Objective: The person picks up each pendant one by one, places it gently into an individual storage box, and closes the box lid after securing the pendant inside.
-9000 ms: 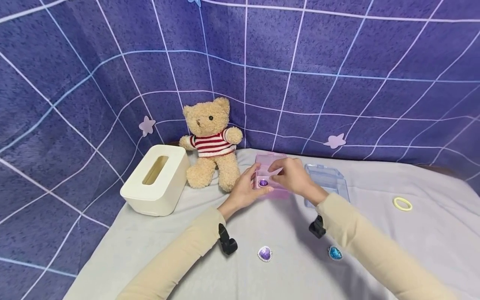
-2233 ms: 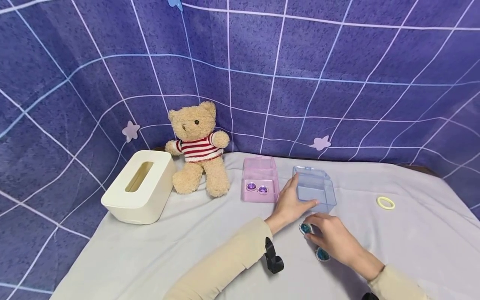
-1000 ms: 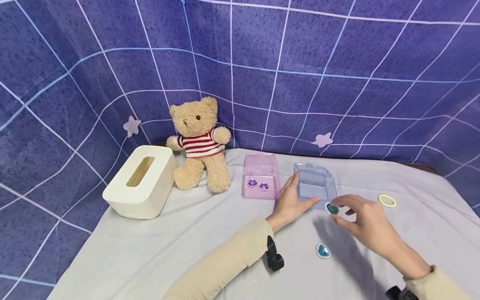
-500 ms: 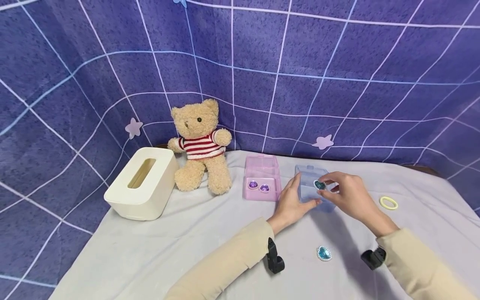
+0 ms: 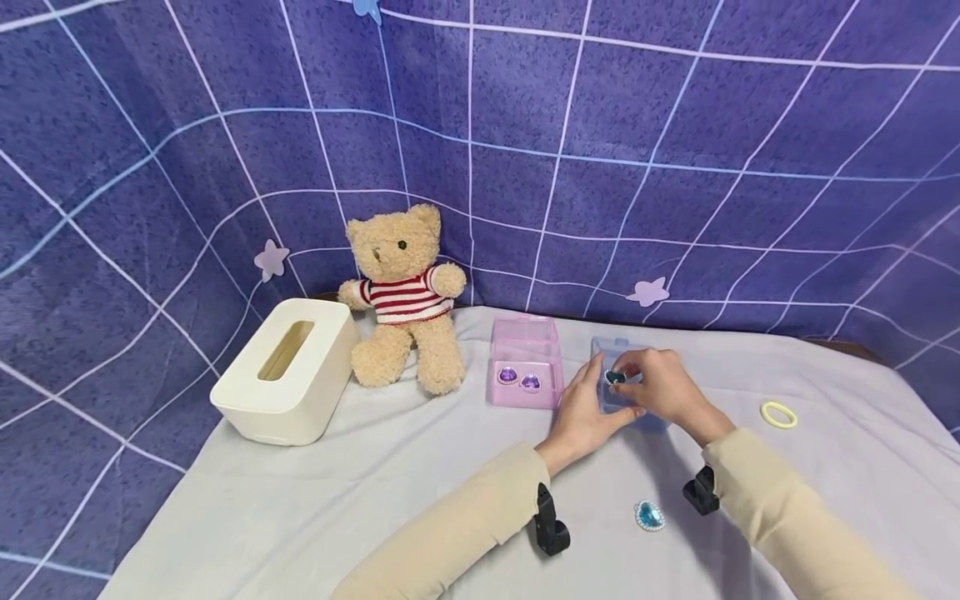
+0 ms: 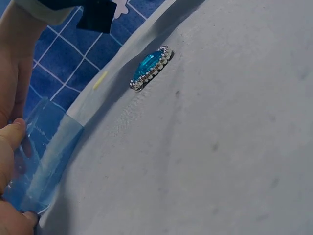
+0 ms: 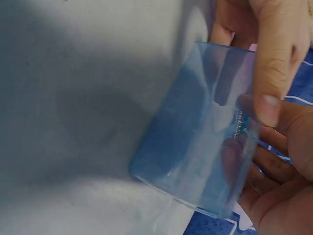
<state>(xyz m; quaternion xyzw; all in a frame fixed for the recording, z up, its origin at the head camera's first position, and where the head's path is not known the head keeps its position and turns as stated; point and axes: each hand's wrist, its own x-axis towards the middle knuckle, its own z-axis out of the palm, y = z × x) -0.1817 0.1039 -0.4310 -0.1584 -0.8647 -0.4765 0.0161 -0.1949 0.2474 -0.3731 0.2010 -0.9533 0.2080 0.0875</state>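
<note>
My right hand (image 5: 663,385) pinches a blue heart-shaped gem (image 5: 615,377) with a beaded edge, low inside the transparent blue box (image 5: 648,423). The box's lid stands open at the back. My left hand (image 5: 583,423) grips the box from its left, thumb across the front rim. Through the box wall (image 7: 176,132) in the right wrist view, a bit of the gem shows between the right fingertips. A second blue heart gem (image 5: 649,516) lies on the cloth in front; the left wrist view shows this gem (image 6: 148,66) too. Part of the box is hidden behind both hands.
Left of the blue box stands an open pink box (image 5: 525,331) holding two purple gems (image 5: 530,382). A teddy bear (image 5: 405,300) and a white tissue box (image 5: 285,367) are farther left. A yellow ring (image 5: 778,415) lies on the right. A blue curtain (image 5: 600,167) hangs behind.
Two purple gems now lie in the pink box, where both hands were earlier. My left hand moved to the blue box; my right picked up a blue gem and lowered it into that box.
</note>
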